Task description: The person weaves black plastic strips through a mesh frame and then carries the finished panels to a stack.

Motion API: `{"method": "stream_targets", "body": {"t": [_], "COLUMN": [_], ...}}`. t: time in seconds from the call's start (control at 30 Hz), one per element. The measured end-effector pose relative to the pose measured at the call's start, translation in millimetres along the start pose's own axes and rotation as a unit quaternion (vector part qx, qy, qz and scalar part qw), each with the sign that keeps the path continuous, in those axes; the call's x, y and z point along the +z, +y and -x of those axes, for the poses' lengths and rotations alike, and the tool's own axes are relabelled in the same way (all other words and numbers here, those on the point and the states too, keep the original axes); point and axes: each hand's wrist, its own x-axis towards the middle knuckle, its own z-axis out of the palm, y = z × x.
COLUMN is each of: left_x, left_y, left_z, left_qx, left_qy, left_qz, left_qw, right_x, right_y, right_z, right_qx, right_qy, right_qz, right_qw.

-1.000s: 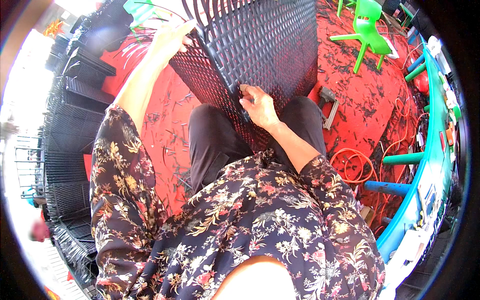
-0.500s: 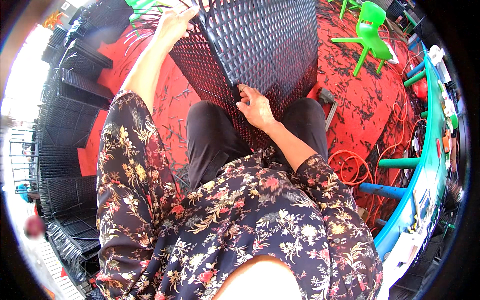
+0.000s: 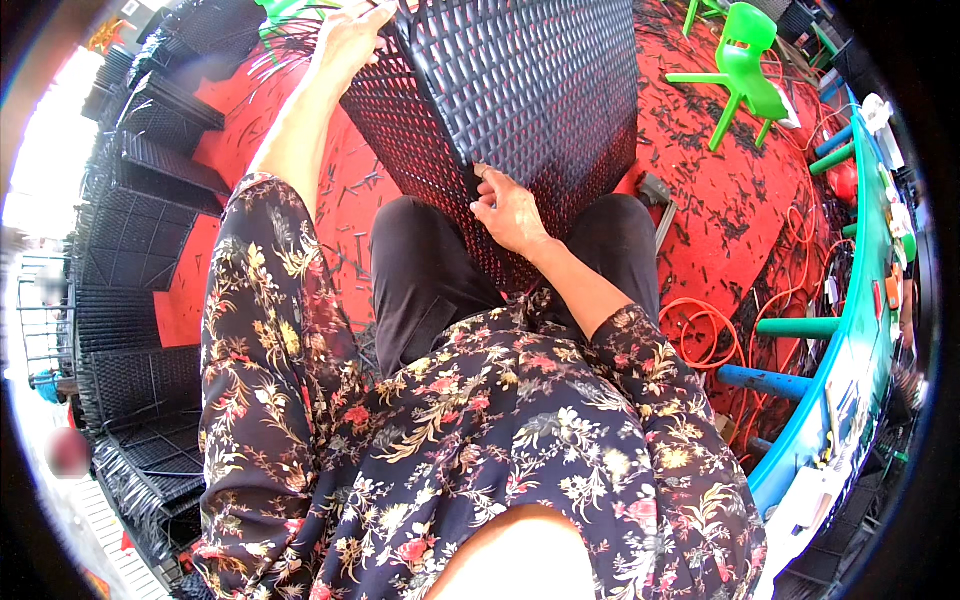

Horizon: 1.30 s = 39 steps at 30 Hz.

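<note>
Head view, near to far: right hand [image 3: 510, 208] sits low on the big black woven wicker panel [image 3: 530, 90], which stands tilted between the person's knees over the red floor [image 3: 720, 190]; its fingers look pinched together on a strand at the weave's edge. Farther up, left hand [image 3: 350, 40] is closed around the panel's top edge. Judging by the tight plastic-rattan weave on a frame, the panel is probably stiff, light, a little springy and not fragile; the framed edges seem the surest hold. Beyond stands a green plastic child's chair [image 3: 745, 60]
</note>
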Motion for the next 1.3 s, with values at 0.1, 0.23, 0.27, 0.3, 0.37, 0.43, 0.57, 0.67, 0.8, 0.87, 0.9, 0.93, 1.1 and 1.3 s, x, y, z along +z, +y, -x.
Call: {"method": "stream_targets", "body": {"t": [0.1,0.23,0.27,0.3,0.37,0.43,0.57,0.67,0.8,0.87,0.9,0.93,1.1,1.3], "left_x": [-7,-11,-12,-9,-1,5,-1,6,8,4,3,5,6,-21], "left_y": [-13,-6,-22,-46,-37,-38,0,4,11,16,26,29,33,57], "left_z": [-11,-4,-11,-9,-15,-14,26,36,60,76,81,87,108,182], "left_qx": [0.027,0.045,0.055,0.160,0.175,0.228,0.144,0.136,0.169,0.197,0.187,0.176,0.212,0.265], "left_qy": [0.004,-0.009,-0.022,-0.003,-0.030,0.025,0.030,0.000,-0.054,-0.055,-0.063,-0.068,-0.018,-0.012], "left_qz": [-0.054,-0.161,-0.238,-0.242,-0.414,-0.304,-0.212,-0.194,-0.273,-0.276,-0.276,-0.273,-0.271,-0.254], "left_qw": [0.998,0.986,0.969,0.957,0.893,0.925,0.966,0.972,0.946,0.939,0.941,0.943,0.939,0.930], "right_x": [1,3,4,-3,-31,-50,-72,-78,-92,-108,-120,-131,-209,-270], "right_y": [-3,-19,-27,-36,-77,-94,-97,-77,-53,-38,-31,-21,9,-53], "right_z": [0,5,7,8,21,21,14,14,17,14,11,6,-50,-87], "right_qx": [0.009,0.066,0.089,0.075,0.089,0.017,-0.001,0.040,0.070,0.072,0.079,0.086,-0.005,-0.240], "right_qy": [-0.013,-0.066,-0.084,-0.134,-0.159,-0.175,-0.158,-0.131,-0.110,-0.085,-0.066,-0.048,0.023,0.113], "right_qz": [-0.014,-0.115,-0.156,-0.213,-0.403,-0.428,-0.377,-0.358,-0.313,-0.302,-0.286,-0.267,-0.010,0.325], "right_qw": [1.000,0.989,0.980,0.965,0.897,0.887,0.912,0.924,0.941,0.947,0.953,0.959,1.000,0.907]}}
